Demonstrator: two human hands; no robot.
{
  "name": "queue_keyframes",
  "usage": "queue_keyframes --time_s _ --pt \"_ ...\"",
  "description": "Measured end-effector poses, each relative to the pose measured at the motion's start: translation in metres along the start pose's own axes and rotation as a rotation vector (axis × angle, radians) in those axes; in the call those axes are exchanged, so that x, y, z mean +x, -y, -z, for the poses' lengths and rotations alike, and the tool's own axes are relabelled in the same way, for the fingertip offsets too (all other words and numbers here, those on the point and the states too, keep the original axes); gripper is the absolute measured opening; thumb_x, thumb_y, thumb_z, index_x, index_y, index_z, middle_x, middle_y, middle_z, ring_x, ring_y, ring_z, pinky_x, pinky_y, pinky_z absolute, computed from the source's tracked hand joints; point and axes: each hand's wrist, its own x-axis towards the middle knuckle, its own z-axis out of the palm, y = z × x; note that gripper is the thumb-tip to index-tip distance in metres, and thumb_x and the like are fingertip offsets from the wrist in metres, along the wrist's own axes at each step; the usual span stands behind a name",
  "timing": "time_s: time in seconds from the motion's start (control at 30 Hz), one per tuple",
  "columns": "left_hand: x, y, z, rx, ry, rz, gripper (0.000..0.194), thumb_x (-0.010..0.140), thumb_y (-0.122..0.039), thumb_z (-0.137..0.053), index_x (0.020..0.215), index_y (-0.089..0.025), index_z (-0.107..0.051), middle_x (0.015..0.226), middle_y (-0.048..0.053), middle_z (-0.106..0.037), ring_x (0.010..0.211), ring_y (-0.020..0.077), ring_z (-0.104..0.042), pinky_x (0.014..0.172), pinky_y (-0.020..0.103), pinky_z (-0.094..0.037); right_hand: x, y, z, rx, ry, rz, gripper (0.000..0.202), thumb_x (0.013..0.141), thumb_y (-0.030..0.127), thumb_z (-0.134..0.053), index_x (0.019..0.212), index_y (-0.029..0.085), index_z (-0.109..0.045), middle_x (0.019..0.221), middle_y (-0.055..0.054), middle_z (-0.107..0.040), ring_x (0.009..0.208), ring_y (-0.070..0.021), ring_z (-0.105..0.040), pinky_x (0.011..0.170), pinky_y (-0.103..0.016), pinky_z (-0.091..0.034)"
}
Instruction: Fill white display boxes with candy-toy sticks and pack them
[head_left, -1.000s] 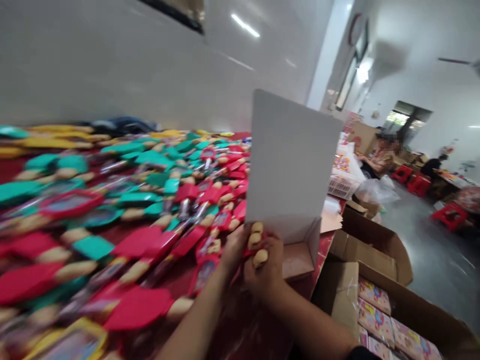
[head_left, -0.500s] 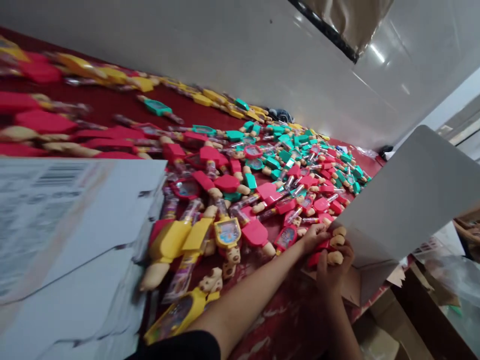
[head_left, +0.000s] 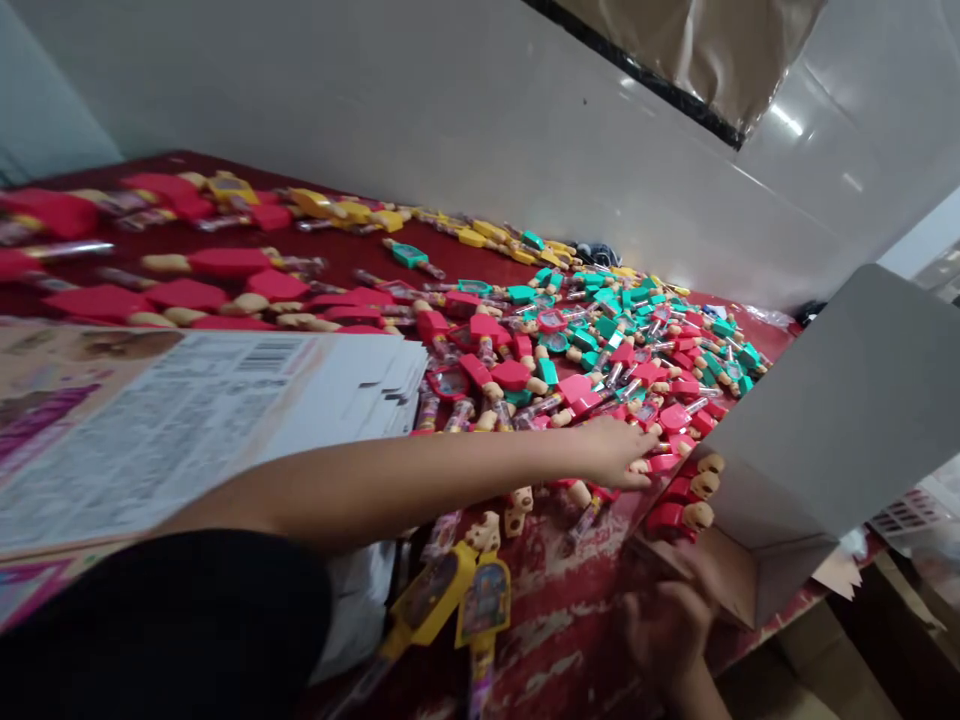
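Stretching from the lower left toward the right of centre, the left arm [head_left: 420, 480] carries the left hand [head_left: 616, 452] over the edge of a heap of red toys [head_left: 574, 388]. Its fingers are extended and slightly parted, and it grasps nothing; whether the fingertips touch the toys beneath, I cannot tell. The right hand [head_left: 671, 620], blurred at the lower right, is loosely curled and holds nothing visible, just beside the lower edge of an open box [head_left: 757, 540] with a raised grey flap [head_left: 847, 400].

Three red toys with tan ends [head_left: 679, 495] sit together at the near-left side of the box, right of the left hand and just above the right hand. Green toys [head_left: 622, 300] mix with the red ones farther back, and yellow toys [head_left: 487, 235] line the wall side of the red worktop [head_left: 555, 620]. Two yellow-framed toys [head_left: 484, 600] lie at lower centre, beside a stack of printed cardboard sheets [head_left: 225, 420] at left.
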Motion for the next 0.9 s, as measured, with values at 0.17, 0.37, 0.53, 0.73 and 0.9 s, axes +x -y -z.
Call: queue_keyframes --time_s 0.17,0.37,0.53,0.73,0.9 --pt "-0.051 0.022 0.046 0.27 -0.024 0.005 0.042 0.08 -0.044 -0.059 0.111 -0.016 -0.062 0.103 0.015 -0.064 0.096 0.0333 -0.059 0.083 0.04 -0.043 0.005 0.051 -0.048 0.252 0.671 0.211 0.01 0.085 0.026 -0.056 0.094 0.021 -0.056 0.074 -0.002 -0.063 0.062 -0.0161 -0.055 0.052 -0.028 -0.044" --pt "-0.054 0.086 0.035 0.21 -0.226 0.119 0.045 0.087 -0.045 -0.041 0.113 -0.013 -0.058 0.116 0.014 -0.062 0.105 0.0283 -0.059 0.09 0.037 -0.045 0.017 0.075 -0.123 0.156 0.876 0.393 0.031 0.094 0.027 -0.051 0.124 0.023 -0.055 0.112 -0.006 -0.065 0.108 -0.0249 -0.055 0.099 -0.05 -0.044" --pt "-0.052 0.098 0.022 0.221 -0.225 0.012 0.054 0.088 -0.048 -0.035 0.124 -0.013 -0.056 0.128 0.016 -0.056 0.116 0.0291 -0.054 0.098 0.039 -0.042 0.037 0.061 -0.102 0.274 1.025 0.404 0.013 0.092 0.024 -0.056 0.1 0.019 -0.064 0.09 -0.001 -0.066 0.082 -0.0166 -0.059 0.087 -0.033 -0.05" --pt "-0.061 0.115 0.008 0.261 0.027 0.144 0.052 0.083 -0.035 -0.046 0.13 -0.016 -0.056 0.14 0.016 -0.048 0.119 0.0352 -0.053 0.095 0.045 -0.043 0.04 0.025 0.002 0.782 0.514 -0.258 0.031 0.089 0.053 -0.049 0.081 0.024 -0.055 0.067 0.004 -0.056 0.06 -0.0109 -0.053 0.057 -0.021 -0.045" --pt "-0.078 0.156 -0.025 0.156 0.167 0.305 0.062 0.067 -0.026 -0.063 0.128 -0.016 -0.058 0.135 0.016 -0.053 0.106 0.0342 -0.062 0.089 0.041 -0.047 0.037 -0.029 0.081 0.612 -0.303 -0.857 0.029 0.071 0.043 -0.059 0.063 0.02 -0.043 0.073 -0.002 -0.054 0.066 -0.0165 -0.055 0.056 -0.028 -0.045"
